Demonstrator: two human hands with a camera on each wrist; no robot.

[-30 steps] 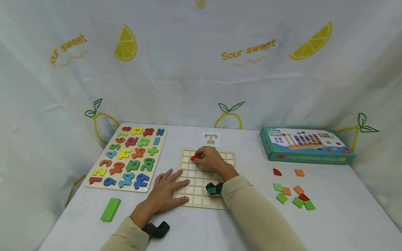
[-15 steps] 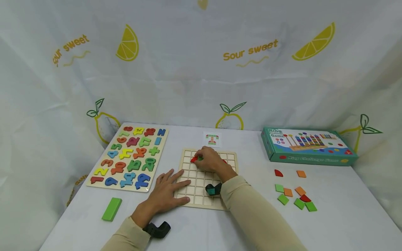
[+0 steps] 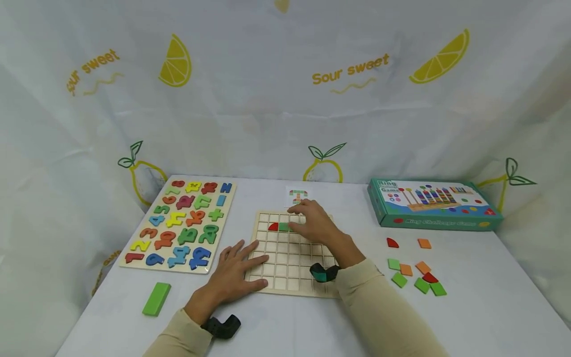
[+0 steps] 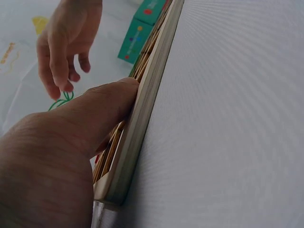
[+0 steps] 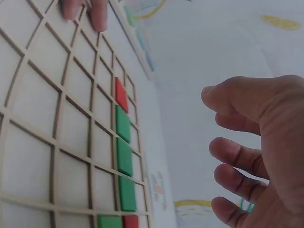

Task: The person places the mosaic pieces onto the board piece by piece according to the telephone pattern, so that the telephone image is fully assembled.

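A wooden grid board [image 3: 281, 271] lies before me, and my left hand [image 3: 234, 272] rests on its left edge with fingers spread. In the left wrist view, the left thumb [image 4: 102, 104] presses along the board's side. My right hand [image 3: 315, 223] hovers above the board's upper part, fingers loosely bent and holding nothing. Beside its thumb, a red quarter-circle tile [image 3: 273, 226] and a green square tile [image 3: 283, 226] sit in one row of cells. The right wrist view shows that row continuing with more green tiles [image 5: 124, 159] and a second red tile [image 5: 130, 221], which the right hand hides from the head view.
Behind the board lies a pattern card [image 3: 295, 194]. A number puzzle [image 3: 207, 269] stands left, with a green block [image 3: 156, 299] in front. Loose red, orange and green tiles [image 3: 399, 280] lie right, before a green Ring Challenge Game box [image 3: 434, 221].
My right hand has let go of a green tile beside the red one, and has lifted and shifted right with its fingers opened. The left hand has stayed in place.
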